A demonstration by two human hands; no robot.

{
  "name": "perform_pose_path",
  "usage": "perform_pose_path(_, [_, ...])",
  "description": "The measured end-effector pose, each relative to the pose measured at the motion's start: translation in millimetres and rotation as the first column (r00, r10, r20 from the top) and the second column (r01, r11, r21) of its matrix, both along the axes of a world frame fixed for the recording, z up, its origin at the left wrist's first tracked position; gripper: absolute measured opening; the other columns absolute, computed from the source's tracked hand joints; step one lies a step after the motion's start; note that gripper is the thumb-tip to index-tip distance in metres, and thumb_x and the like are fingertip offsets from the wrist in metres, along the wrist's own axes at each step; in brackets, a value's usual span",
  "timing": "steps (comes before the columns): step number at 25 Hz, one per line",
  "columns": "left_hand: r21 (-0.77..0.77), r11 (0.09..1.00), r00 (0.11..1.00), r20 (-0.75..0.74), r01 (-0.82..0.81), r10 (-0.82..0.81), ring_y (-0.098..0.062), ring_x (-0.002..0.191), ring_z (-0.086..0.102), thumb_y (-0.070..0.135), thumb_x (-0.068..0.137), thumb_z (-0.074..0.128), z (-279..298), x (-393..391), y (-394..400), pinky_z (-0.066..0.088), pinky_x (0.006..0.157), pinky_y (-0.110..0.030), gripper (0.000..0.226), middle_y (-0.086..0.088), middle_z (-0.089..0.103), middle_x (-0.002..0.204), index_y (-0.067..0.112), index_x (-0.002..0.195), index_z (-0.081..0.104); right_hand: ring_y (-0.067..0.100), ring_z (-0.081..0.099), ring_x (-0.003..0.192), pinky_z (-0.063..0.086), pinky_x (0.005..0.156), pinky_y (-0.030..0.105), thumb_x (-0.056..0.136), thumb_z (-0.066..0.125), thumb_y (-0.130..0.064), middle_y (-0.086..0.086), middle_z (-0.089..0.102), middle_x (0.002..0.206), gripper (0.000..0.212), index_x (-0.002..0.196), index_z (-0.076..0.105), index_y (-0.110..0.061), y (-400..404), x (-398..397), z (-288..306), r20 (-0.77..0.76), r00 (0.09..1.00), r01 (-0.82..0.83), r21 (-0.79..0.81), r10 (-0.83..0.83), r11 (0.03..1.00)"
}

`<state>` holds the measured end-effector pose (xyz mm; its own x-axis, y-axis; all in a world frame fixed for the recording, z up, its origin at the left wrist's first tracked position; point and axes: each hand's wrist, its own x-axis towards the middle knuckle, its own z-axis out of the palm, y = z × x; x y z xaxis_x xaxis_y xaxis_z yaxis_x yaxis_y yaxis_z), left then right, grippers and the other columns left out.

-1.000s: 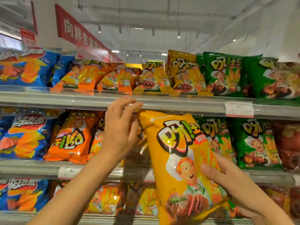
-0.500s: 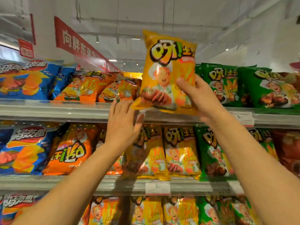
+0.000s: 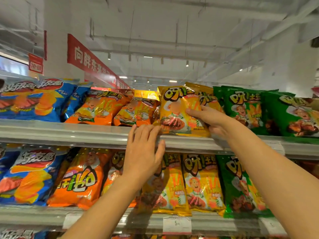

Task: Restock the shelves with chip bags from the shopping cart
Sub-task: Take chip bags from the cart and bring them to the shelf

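In the head view, the right hand (image 3: 209, 120) grips a yellow chip bag (image 3: 177, 111) by its right side, thumb laid across the front and the other fingers hidden behind the bag. The bag stands upright at the front edge of the top shelf (image 3: 69, 133), its bottom seam resting on the rail, between the orange chip bags (image 3: 112, 109) on its left and the green chip bags (image 3: 248, 109) on its right. A second yellow bag (image 3: 206, 99) shows only as a strip behind it, mostly covered. The left hand (image 3: 143, 152) lies flat with straight, spread fingers over the front edge of the same shelf, its fingertips (image 3: 146, 129) just touching the lower left corner of the held bag; it holds nothing. The left forearm covers part of the yellow chip bags on the middle shelf (image 3: 198, 183), and the right forearm crosses the green bags (image 3: 240, 187) there. Blue chip bags (image 3: 34, 99) sit at the left end of the top shelf, cut off by the frame edge. A price tag (image 3: 177, 224) hangs on the middle shelf's rail, its print too small to read. A red hanging banner (image 3: 89, 61) runs above the shelves; the bags at the far right are blurred.
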<state>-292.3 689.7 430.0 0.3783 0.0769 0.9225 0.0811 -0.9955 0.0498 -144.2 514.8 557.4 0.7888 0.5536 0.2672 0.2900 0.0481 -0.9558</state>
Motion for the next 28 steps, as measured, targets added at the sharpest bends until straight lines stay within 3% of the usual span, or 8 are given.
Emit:
perform_pose_path(6, [0.039,0.999,0.996,0.086,-0.033,0.030,-0.025,0.131,0.046,0.040,0.101,0.040,-6,7,3,0.022,0.123,-0.048,0.056,-0.004,0.058,0.134,0.015,0.150,0.045,0.019,0.077,0.087,0.062,0.064,0.032,0.094,0.069,-0.026,0.008,0.077,0.109,0.038,0.129,0.059,-0.014,0,-4,-1,0.048,0.998,-0.038,-0.082,0.042,0.996])
perform_pose_path(9, [0.078,0.995,0.994,0.095,-0.060,0.053,-0.027,0.129,0.047,0.040,0.102,0.036,-6,7,4,0.024,0.121,-0.050,0.055,-0.006,0.059,0.130,0.015,0.150,0.048,0.018,0.077,0.086,0.062,0.063,0.031,0.094,0.069,-0.028,0.006,0.078,0.106,0.039,0.129,0.059,-0.015,1,-3,-2,0.068,0.998,-0.009,-0.089,0.015,0.996])
perform_pose_path(12, [0.086,0.994,0.994,0.093,-0.072,0.064,-0.028,0.129,0.049,0.041,0.102,0.036,-6,8,4,0.027,0.120,-0.052,0.055,-0.006,0.059,0.130,0.015,0.149,0.049,0.020,0.076,0.094,0.063,0.073,0.035,0.091,0.071,-0.033,0.005,0.078,0.106,0.043,0.129,0.058,-0.017,2,-1,-4,0.111,0.994,0.036,-0.131,-0.022,0.991])
perform_pose_path(18, [0.083,0.993,0.994,0.077,-0.079,0.073,-0.030,0.130,0.050,0.041,0.102,0.035,-6,7,5,0.027,0.119,-0.053,0.055,-0.008,0.059,0.131,0.014,0.148,0.050,0.018,0.077,0.085,0.062,0.063,0.031,0.086,0.076,-0.040,0.003,0.077,0.102,0.055,0.130,0.052,-0.019,5,-7,-6,0.170,0.975,0.168,-0.148,-0.142,0.975])
perform_pose_path(22, [0.076,0.995,0.997,0.064,-0.058,0.053,-0.031,0.130,0.049,0.039,0.103,0.039,-4,3,3,0.025,0.120,-0.053,0.053,-0.010,0.059,0.132,0.013,0.148,0.050,0.011,0.066,0.094,0.052,0.074,0.025,0.083,0.077,-0.047,-0.002,0.063,0.119,0.074,0.142,0.044,-0.018,12,-17,-14,0.402,0.852,0.405,-0.103,-0.334,0.909])
perform_pose_path(25, [0.075,0.997,0.999,0.033,-0.032,0.030,-0.033,0.133,0.046,0.037,0.104,0.041,-5,-1,2,0.020,0.123,-0.052,0.052,-0.013,0.057,0.136,0.013,0.149,0.049,0.012,0.058,0.110,0.046,0.089,0.026,0.087,0.073,-0.046,-0.002,0.061,0.129,0.065,0.141,0.050,-0.018,11,-28,-23,0.598,0.657,0.536,0.057,-0.459,0.842])
perform_pose_path(28, [0.083,0.996,0.999,0.024,-0.037,0.036,-0.035,0.134,0.044,0.038,0.105,0.039,-8,1,3,0.017,0.123,-0.052,0.052,-0.015,0.054,0.138,0.012,0.149,0.046,0.011,0.055,0.117,0.046,0.099,0.026,0.092,0.067,-0.043,-0.002,0.058,0.133,0.057,0.140,0.050,-0.019,-6,-45,-35,0.610,0.595,0.537,0.184,-0.524,0.823])
